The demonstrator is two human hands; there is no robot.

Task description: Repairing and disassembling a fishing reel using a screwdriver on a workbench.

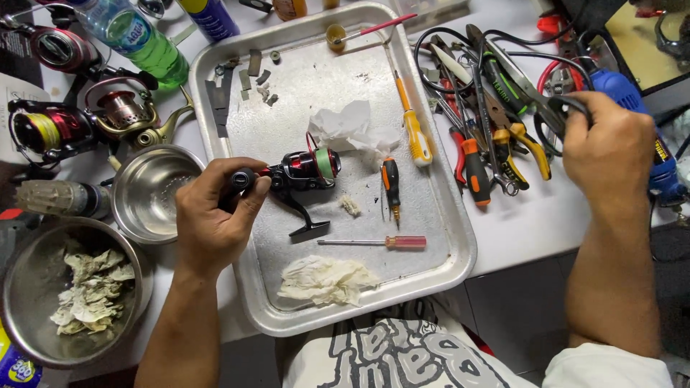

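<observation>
My left hand (pixel 215 215) grips the handle knob of a black and red fishing reel (pixel 305 172), which lies on a metal tray (pixel 460 237) with its green-lined spool pointing right. My right hand (pixel 611 147) rests far to the right on a pile of tools, its fingers closed around a black cable beside a blue power tool (pixel 636 108). On the tray lie a yellow-handled screwdriver (pixel 415 133), a small black and orange screwdriver (pixel 390 188), a thin red-handled screwdriver (pixel 381 242) and crumpled tissues (pixel 327 280).
Pliers and cutters (pixel 496 136) are heaped right of the tray. Two steel bowls (pixel 147 190), one with dirty tissue (pixel 90 291), stand at the left. Other reels (pixel 79 118), a green bottle (pixel 136 39) and a spray can (pixel 212 16) sit behind them.
</observation>
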